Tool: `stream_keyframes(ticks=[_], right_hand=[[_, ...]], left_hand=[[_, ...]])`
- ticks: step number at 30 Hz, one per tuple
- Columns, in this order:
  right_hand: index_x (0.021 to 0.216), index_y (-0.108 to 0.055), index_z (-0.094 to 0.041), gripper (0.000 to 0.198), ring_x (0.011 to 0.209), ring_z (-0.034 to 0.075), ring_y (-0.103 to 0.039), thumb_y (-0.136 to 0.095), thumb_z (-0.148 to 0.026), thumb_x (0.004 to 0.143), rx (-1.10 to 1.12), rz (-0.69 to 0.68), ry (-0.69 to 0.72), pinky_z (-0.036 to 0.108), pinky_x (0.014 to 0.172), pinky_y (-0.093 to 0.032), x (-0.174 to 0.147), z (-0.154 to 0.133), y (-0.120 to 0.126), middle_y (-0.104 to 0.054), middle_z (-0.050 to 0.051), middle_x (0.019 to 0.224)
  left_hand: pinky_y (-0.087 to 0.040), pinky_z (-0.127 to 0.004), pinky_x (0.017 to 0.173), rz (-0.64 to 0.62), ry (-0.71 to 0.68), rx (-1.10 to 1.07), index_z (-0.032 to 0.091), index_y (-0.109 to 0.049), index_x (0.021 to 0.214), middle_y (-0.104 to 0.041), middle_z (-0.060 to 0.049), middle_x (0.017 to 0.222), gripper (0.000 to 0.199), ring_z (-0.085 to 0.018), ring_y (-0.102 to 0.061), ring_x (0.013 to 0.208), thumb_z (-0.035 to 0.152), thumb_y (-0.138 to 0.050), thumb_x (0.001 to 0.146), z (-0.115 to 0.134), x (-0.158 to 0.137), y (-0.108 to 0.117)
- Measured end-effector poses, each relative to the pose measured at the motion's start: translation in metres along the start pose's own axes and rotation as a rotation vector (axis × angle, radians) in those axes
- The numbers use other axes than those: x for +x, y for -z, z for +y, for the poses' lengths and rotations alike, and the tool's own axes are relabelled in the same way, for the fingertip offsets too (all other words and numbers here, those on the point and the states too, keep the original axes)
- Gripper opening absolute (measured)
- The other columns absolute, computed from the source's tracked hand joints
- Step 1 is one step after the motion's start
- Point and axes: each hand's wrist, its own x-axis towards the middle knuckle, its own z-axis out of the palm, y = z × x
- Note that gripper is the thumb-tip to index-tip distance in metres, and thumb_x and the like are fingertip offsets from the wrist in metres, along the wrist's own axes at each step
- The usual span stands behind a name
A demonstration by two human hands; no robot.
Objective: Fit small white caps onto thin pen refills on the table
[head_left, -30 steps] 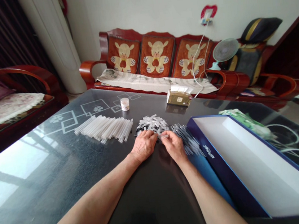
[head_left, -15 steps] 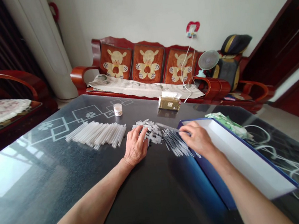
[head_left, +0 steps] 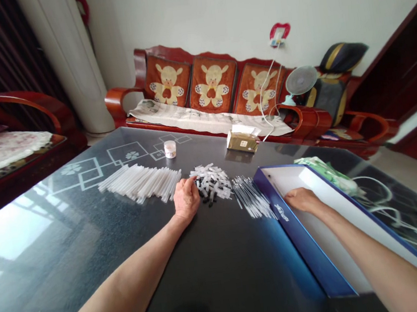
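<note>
My left hand [head_left: 187, 197] is closed in a pinch at the left edge of a pile of small white and black plastic pieces [head_left: 213, 181] that look like pen caps. What lies between its fingertips is too small to name. Just left of it lies a row of translucent white pen barrels [head_left: 139, 183]. My right hand [head_left: 302, 199] reaches inside a long blue box [head_left: 299, 246] with a white interior; its fingers are curled, and whatever they hold is hidden. Between the pile and the box, thin pen refills [head_left: 252, 197] lie bundled side by side.
On the dark glossy table [head_left: 208, 277] stand a small white cup [head_left: 170, 149] and a tissue box [head_left: 242, 140]. Beyond the blue box lie a green-and-white bag [head_left: 328, 174] and loose white cables [head_left: 402, 218]. A wooden sofa [head_left: 118, 101] stands behind the table.
My right hand has moved from above the refills, where it held a thin translucent stick, down into the blue box. My left hand has drawn back left, its fingers changing from spread to pinched.
</note>
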Motion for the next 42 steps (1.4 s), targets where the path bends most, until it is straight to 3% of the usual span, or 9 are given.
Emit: stream_keyframes(ticks=[7,9,14,18,22,25,30,34,42], right_hand=[[0.064,-0.074,-0.020,0.028,0.066,0.021,-0.066,-0.055,-0.035,0.079,-0.011,-0.061,0.054,0.025,0.056,-0.040,0.001,-0.005,0.001,-0.070,0.007,0.066],[0.060,-0.072,-0.020,0.034,0.067,0.022,-0.066,-0.051,-0.035,0.082,-0.064,-0.019,0.048,0.026,0.057,-0.040,-0.002,-0.006,0.008,-0.070,0.007,0.066],[0.079,-0.074,-0.022,0.028,0.076,0.024,-0.067,-0.048,-0.032,0.083,-0.039,0.358,0.094,0.030,0.064,-0.043,-0.023,-0.027,0.026,-0.074,0.008,0.083],[0.095,-0.072,-0.021,0.028,0.088,0.021,-0.066,-0.047,-0.030,0.086,0.276,0.665,0.420,0.027,0.080,-0.046,-0.051,-0.080,0.010,-0.073,0.007,0.099],[0.099,-0.069,-0.020,0.026,0.080,0.017,-0.065,-0.045,-0.025,0.090,0.271,0.523,0.722,0.026,0.077,-0.047,-0.072,-0.131,-0.020,-0.069,0.006,0.095],[0.102,-0.067,-0.020,0.026,0.082,0.017,-0.064,-0.044,-0.021,0.091,0.146,0.403,0.815,0.025,0.076,-0.046,-0.078,-0.141,-0.031,-0.067,0.007,0.097],[0.100,-0.068,-0.019,0.024,0.082,0.017,-0.064,-0.046,-0.019,0.091,0.018,0.331,0.790,0.025,0.074,-0.045,-0.075,-0.122,-0.028,-0.066,0.006,0.096],[0.093,-0.068,-0.021,0.022,0.080,0.016,-0.064,-0.047,-0.019,0.090,-0.039,0.298,0.773,0.024,0.072,-0.044,-0.077,-0.115,-0.020,-0.065,0.005,0.090],[0.090,-0.069,-0.021,0.018,0.080,0.018,-0.065,-0.052,-0.018,0.087,-0.075,0.228,0.821,0.025,0.070,-0.043,-0.099,-0.146,-0.003,-0.067,0.006,0.090]], left_hand=[[-0.045,-0.028,0.077,-0.113,-0.084,0.020,0.021,-0.068,0.105,-0.064,-0.005,0.086,0.029,-0.019,-0.057,0.085,0.017,-0.043,0.092,0.003,-0.003,0.001],[-0.046,-0.029,0.078,-0.133,-0.127,0.041,0.021,-0.068,0.105,-0.064,-0.005,0.086,0.030,-0.018,-0.057,0.084,0.017,-0.042,0.092,0.003,-0.003,0.002],[-0.046,-0.031,0.080,-0.166,-0.210,0.084,0.020,-0.067,0.106,-0.064,-0.006,0.088,0.030,-0.019,-0.056,0.082,0.017,-0.041,0.092,0.007,-0.004,0.009],[-0.046,-0.032,0.081,-0.215,-0.174,0.164,0.020,-0.066,0.109,-0.064,-0.008,0.092,0.031,-0.020,-0.056,0.085,0.016,-0.042,0.091,0.011,0.002,0.018],[-0.045,-0.034,0.081,-0.303,-0.138,0.340,0.019,-0.064,0.109,-0.063,-0.009,0.100,0.030,-0.022,-0.057,0.091,0.013,-0.042,0.089,0.007,0.022,0.029],[-0.044,-0.037,0.084,-0.349,-0.151,0.415,0.018,-0.063,0.104,-0.063,-0.011,0.106,0.028,-0.025,-0.056,0.100,0.012,-0.040,0.089,-0.003,0.037,0.034],[-0.043,-0.041,0.091,-0.492,-0.142,0.474,0.014,-0.062,0.100,-0.060,-0.014,0.115,0.024,-0.030,-0.051,0.114,0.017,-0.040,0.090,-0.019,0.035,0.038],[-0.042,-0.039,0.092,-0.502,-0.161,0.479,0.016,-0.063,0.100,-0.060,-0.014,0.116,0.025,-0.027,-0.051,0.113,0.015,-0.040,0.089,-0.023,0.020,0.047],[-0.043,-0.036,0.085,-0.513,-0.217,0.463,0.017,-0.065,0.091,-0.062,-0.011,0.100,0.025,-0.024,-0.054,0.096,0.013,-0.040,0.089,-0.018,0.002,0.069]])
